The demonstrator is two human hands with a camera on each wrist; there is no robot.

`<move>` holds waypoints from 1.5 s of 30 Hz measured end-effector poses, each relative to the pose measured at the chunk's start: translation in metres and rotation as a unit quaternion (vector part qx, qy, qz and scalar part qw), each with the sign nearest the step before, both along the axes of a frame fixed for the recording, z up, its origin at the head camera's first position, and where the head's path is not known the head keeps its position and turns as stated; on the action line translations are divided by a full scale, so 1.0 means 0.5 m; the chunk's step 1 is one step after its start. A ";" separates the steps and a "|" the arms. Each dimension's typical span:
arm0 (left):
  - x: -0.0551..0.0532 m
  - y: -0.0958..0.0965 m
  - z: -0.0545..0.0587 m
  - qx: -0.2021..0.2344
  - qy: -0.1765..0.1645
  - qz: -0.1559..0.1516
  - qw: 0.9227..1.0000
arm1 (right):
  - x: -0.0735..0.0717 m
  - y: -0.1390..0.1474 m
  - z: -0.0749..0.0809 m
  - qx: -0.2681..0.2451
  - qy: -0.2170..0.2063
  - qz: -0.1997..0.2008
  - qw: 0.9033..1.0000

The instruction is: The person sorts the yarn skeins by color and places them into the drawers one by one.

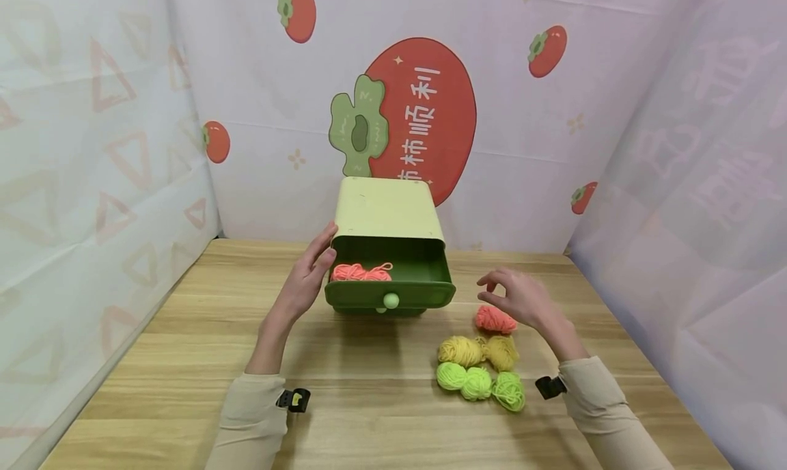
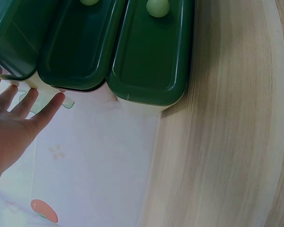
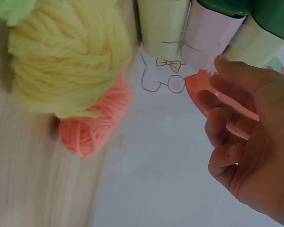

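Observation:
A small drawer cabinet [image 1: 387,207] with a cream top stands on the table, its green top drawer [image 1: 424,294] pulled out. Inside that drawer, at the left, lies a coral yarn skein [image 1: 361,272] with a loose loop. My left hand [image 1: 305,279] rests against the cabinet's left side, fingers extended; the left wrist view shows the fingertips at the upper casing. To the right of the drawer my right hand [image 1: 516,296] hovers with loosely bent fingers and nothing in them. Just below it sits another coral yarn skein [image 1: 495,319].
Nearer the front lie yellow yarn balls [image 1: 461,351] and, before them, a row of lime green yarn balls [image 1: 476,384]. Two lower drawers [image 2: 149,56] are shut under the pulled-out one. Printed fabric walls [image 1: 258,67] enclose the wooden table [image 1: 178,361] at the back and sides.

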State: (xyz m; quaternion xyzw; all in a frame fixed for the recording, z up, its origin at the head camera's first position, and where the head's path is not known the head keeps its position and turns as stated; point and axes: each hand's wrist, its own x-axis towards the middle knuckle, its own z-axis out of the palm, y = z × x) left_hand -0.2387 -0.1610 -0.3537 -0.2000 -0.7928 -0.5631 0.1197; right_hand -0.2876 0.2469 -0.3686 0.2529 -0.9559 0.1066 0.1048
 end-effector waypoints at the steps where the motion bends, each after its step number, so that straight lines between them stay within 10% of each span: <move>1: 0.000 0.000 0.000 0.001 -0.002 -0.002 1.000 | 0.000 0.003 -0.004 0.003 -0.001 0.001 1.000; 24: -0.003 -0.001 0.003 0.008 0.016 -0.015 1.000 | -0.001 0.055 -0.065 0.027 -0.122 -0.004 0.992; 45: 0.000 0.000 0.004 0.006 0.014 -0.011 1.000 | -0.011 0.073 -0.095 0.031 -0.152 -0.015 0.988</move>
